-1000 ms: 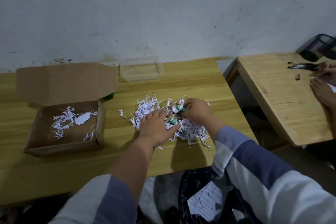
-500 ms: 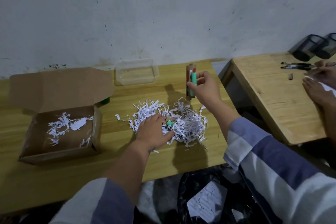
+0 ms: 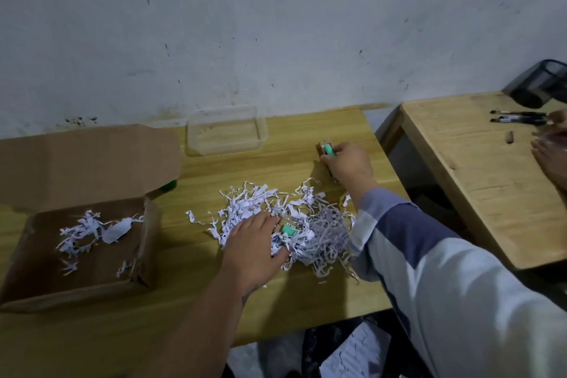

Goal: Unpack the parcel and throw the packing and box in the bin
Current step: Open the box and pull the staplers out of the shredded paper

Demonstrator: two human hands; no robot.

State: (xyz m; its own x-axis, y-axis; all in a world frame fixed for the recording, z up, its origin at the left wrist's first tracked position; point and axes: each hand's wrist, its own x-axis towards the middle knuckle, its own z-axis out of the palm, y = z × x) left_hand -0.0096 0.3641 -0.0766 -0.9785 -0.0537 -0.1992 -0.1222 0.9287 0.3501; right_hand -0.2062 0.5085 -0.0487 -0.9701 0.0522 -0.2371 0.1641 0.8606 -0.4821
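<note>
An open cardboard box (image 3: pixel 144 242) lies at the table's left with a few white paper shreds inside. A heap of shredded paper (image 3: pixel 319 233) covers the table's middle. My left hand (image 3: pixel 254 248) rests flat on the heap, fingers spread, beside a small teal item (image 3: pixel 288 228) half buried in the shreds. My right hand (image 3: pixel 346 163) is at the table's far right, holding a bundle of small items (image 3: pixel 326 150), teal and brown, down against the tabletop.
A clear plastic tray (image 3: pixel 225 132) stands at the back by the wall. A green object (image 3: pixel 168 185) peeks from behind the box lid. A black bin bag (image 3: pixel 337 350) with paper sits below the front edge. A second table (image 3: pixel 478 181) with pens and another person's hands is at right.
My right hand lifted the bundle out of the shreds, carried it to the back right and lowered it to the tabletop. My left hand stayed on the heap.
</note>
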